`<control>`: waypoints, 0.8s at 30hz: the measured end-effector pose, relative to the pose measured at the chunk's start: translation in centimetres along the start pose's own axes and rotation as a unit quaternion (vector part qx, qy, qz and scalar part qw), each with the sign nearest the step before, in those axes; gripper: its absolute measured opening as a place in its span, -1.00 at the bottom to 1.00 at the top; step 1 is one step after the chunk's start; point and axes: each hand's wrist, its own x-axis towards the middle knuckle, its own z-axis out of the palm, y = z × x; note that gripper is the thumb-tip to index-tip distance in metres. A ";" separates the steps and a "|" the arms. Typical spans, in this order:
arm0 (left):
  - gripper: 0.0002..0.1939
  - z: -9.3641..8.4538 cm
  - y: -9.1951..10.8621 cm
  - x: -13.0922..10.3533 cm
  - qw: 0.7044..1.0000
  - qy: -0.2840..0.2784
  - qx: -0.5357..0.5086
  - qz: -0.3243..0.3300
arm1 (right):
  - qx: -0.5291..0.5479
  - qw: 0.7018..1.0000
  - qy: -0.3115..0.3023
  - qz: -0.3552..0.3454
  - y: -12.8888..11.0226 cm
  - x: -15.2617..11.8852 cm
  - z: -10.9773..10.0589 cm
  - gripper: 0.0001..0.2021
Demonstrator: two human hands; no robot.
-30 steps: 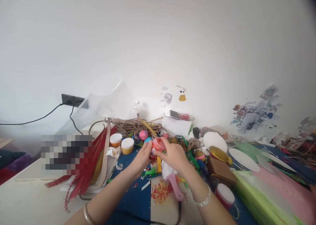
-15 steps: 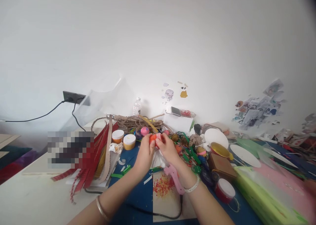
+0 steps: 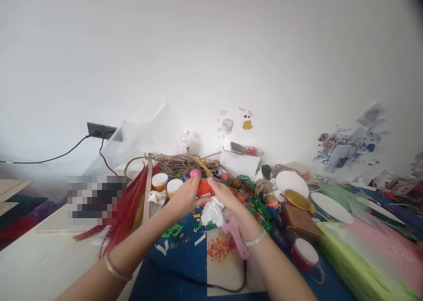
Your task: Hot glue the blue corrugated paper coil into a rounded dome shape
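Observation:
Both hands meet over the middle of the cluttered table. Between them is a small orange-red object (image 3: 205,189) with a pale patch on its lower side; its exact kind is unclear. My left hand (image 3: 187,197) closes round its left side, the thumb reaching underneath. On the right side, my right hand (image 3: 225,197) grips it with bent fingers, partly hidden. Just below lies a crumpled white tissue (image 3: 212,212). A pink glue gun (image 3: 235,238) rests beside my right wrist, on a board (image 3: 224,274) speckled with red and yellow.
Two white-lidded jars (image 3: 160,181) stand left of the hands, near red corrugated strips (image 3: 127,208). Behind are brown strips (image 3: 175,162) and a bottle (image 3: 185,142). To the right are a brown box (image 3: 300,221), a red jar (image 3: 304,254) and a green-and-pink package (image 3: 366,248).
My left hand has shifted left and flattened more over the orange-red object, showing more of it. The white tissue below is more visible. The view has moved slightly.

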 end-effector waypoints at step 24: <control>-0.39 -0.2 -9.9 0.4 0.960 0.080 0.143 -0.227 | -0.070 0.986 0.149 -0.031 4.7 -9.1 -3.8 -0.74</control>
